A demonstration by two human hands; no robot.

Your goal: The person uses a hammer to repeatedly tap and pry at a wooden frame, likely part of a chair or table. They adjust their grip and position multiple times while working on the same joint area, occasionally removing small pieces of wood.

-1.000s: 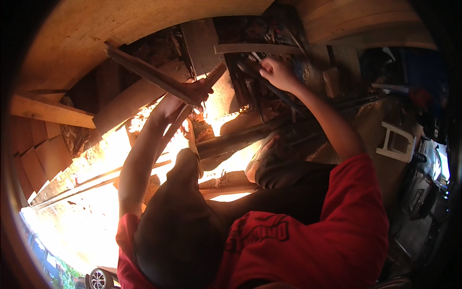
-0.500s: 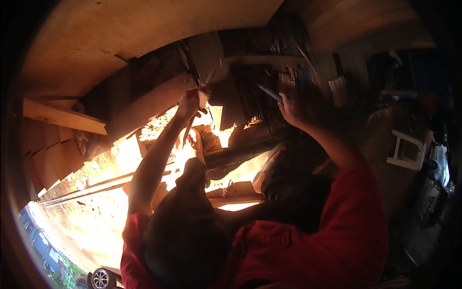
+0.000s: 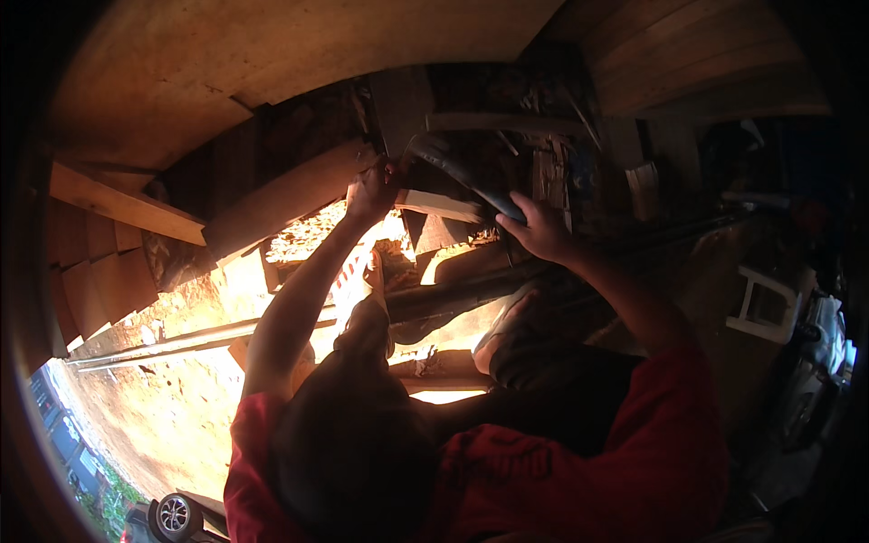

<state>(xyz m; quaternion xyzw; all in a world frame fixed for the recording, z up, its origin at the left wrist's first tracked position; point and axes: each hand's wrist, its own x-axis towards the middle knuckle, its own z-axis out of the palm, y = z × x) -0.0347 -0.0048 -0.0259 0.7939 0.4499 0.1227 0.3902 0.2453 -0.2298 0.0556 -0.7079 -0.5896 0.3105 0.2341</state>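
Note:
My left hand (image 3: 369,192) is closed, in shadow, on what looks like a piece of wood; its grip is hard to make out. A pale wood strip (image 3: 442,204) stretches to the right from beside that hand. In my right hand (image 3: 541,228) is the handle of a dark, long-bladed tool that looks like a machete (image 3: 457,170). Its blade slants up and left, with the broad end close above my left hand. My bare left foot (image 3: 369,271) rests in bright light below the left hand.
Wooden boards (image 3: 281,201) lie beyond and left of my hands. Split wood (image 3: 550,176) stands behind the right hand. A long dark bar (image 3: 434,297) crosses under my legs. A white plastic stool (image 3: 747,303) sits at the right; a car wheel (image 3: 177,516) shows lower left.
The machete has come down and left, its blade now close to my left hand. My right hand has moved slightly down. The pale wood strip now shows beside my left hand.

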